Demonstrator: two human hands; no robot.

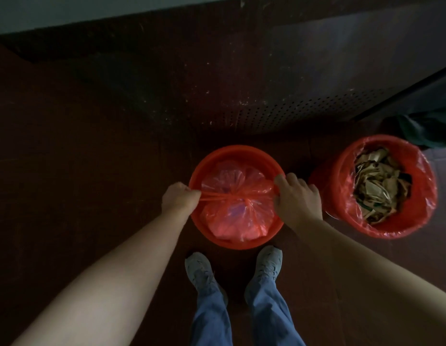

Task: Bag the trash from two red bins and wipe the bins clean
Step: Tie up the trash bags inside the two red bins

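A red bin (212, 159) stands on the floor just ahead of my feet. Inside it sits a red translucent trash bag (231, 218), gathered at its middle by taut red strands. My left hand (179, 198) grips the strands at the bin's left rim. My right hand (295, 196) pinches the other end of the strands at the right rim. The strands stretch straight between both hands across a knot (241, 196). A second red bin (341, 176) stands to the right, lined with a red bag and filled with crumpled brown paper (379, 186).
The floor (92, 171) is dark brown. A dark perforated panel (304, 106) rises behind the bins. Something dark green (426, 131) lies at the far right behind the second bin. My shoes (199, 265) stand close to the first bin.
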